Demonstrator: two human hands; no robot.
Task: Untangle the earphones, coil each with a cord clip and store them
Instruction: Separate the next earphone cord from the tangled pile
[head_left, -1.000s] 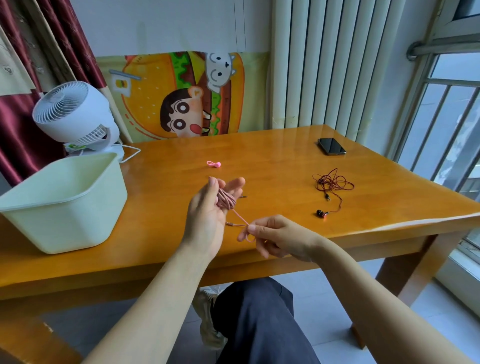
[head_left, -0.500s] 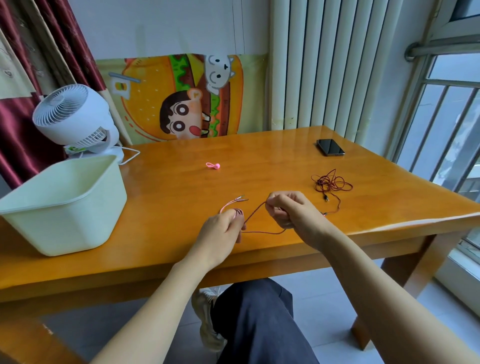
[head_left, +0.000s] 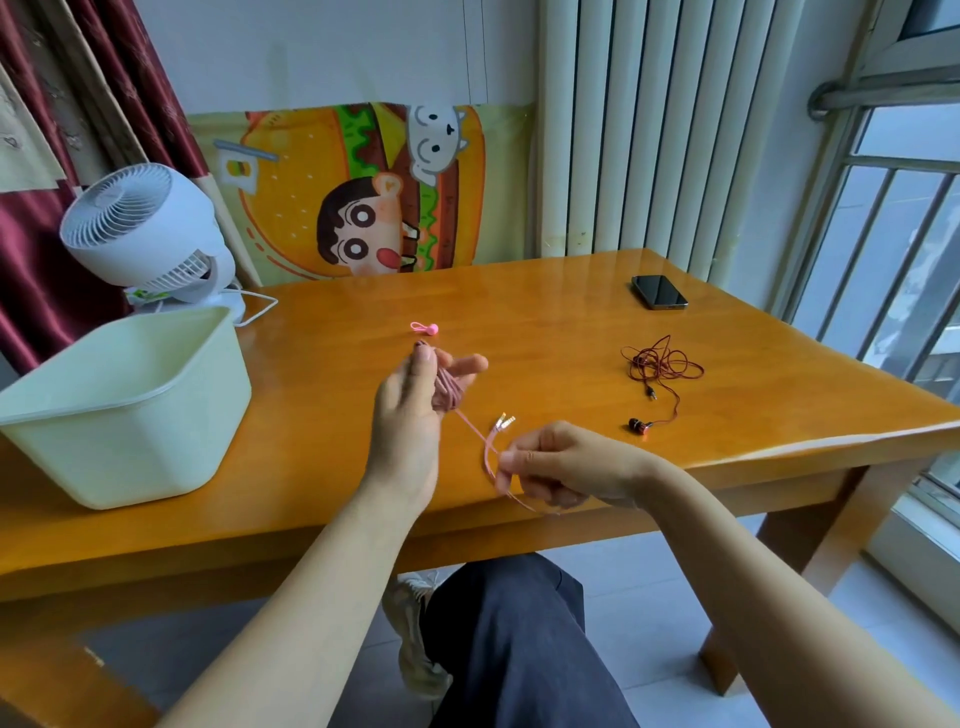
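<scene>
Right grip (head_left: 561, 465) lowered, earphones (head_left: 449, 392) wound round left grip (head_left: 415, 410)

1. Bright daylight enters through the window (head_left: 883, 249) beside the desk's right edge
2. The glossy desk (head_left: 571, 332) shows pale glare near its far edge and front right corner
3. Wide-angle distortion bends lines near the frame's edges
4. The right hand (head_left: 566, 467) looks slightly soft
</scene>
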